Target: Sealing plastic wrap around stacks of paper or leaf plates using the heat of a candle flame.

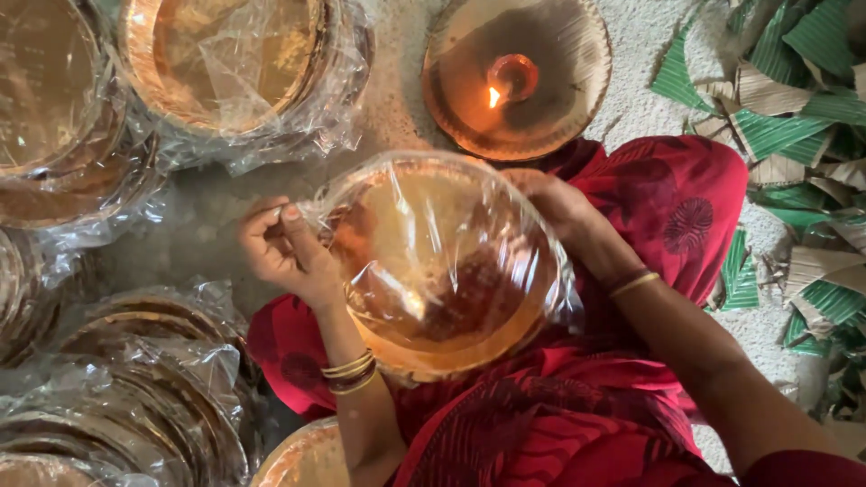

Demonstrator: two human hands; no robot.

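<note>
Your left hand (281, 251) has its grip pinched together on the edge of the clear plastic wrap (408, 236) at the left rim of the stack of golden paper plates (442, 271), thumb up and fingers curled over the film. Your right hand (557, 206) is clamped on the stack's upper right rim, fingers pressing the wrap down against the plates. That bundle sits on your lap, over the red patterned cloth (672, 203) (the film is drawn tight across the top plate and shines in the light).

Just beyond the stack, on the floor, a single golden plate (564, 54) carries a small lit oil lamp (511, 77), its flame showing. To your left lie more wrapped plate bundles (239, 68), some stacked at the far left and near your left elbow. Off to your right, a heap of green and brown paper offcuts (794, 126) covers the floor, well apart from your hands.
</note>
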